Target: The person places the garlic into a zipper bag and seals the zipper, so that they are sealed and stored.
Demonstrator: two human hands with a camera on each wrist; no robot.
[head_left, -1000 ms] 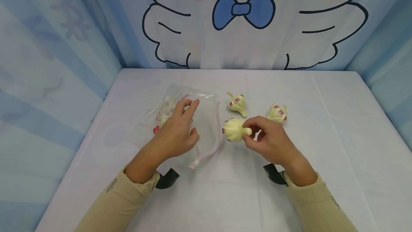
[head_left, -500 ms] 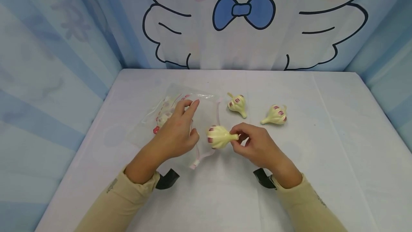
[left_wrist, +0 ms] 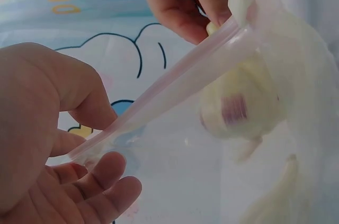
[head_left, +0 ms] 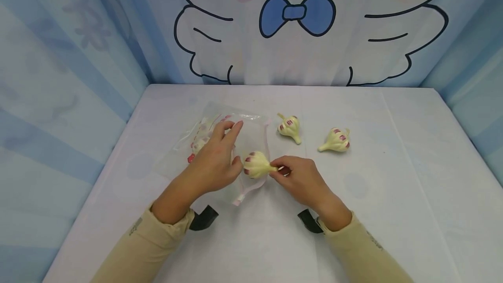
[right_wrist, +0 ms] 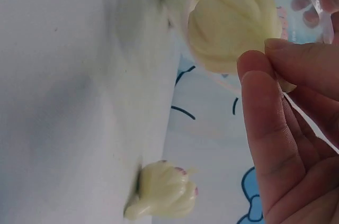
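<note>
My right hand (head_left: 300, 178) pinches a pale yellow toy-like garlic bulb (head_left: 256, 165) with purple marks by its stem. The bulb's round end is within the mouth of a clear zip bag (head_left: 251, 136) with a pink seal strip. In the left wrist view, the bulb (left_wrist: 241, 115) shows through the plastic below the strip. My left hand (head_left: 212, 160) holds the bag's mouth apart, thumb and fingers at the pink strip (left_wrist: 175, 81). Another pale, stemmed shape (left_wrist: 273, 195) lies deeper in the bag, partly out of the left wrist frame.
Two more garlic bulbs rest on the white tabletop (head_left: 393, 208), one bulb (head_left: 289, 129) behind the right hand and another bulb (head_left: 335, 139) farther right. A pink slider (head_left: 238, 200) sits at the bag's near corner. Printed curtains (head_left: 78, 121) border the table.
My right hand has carried the garlic bulb leftward from beside the bag into its mouth. The left hand keeps its place, and both loose bulbs stay put.
</note>
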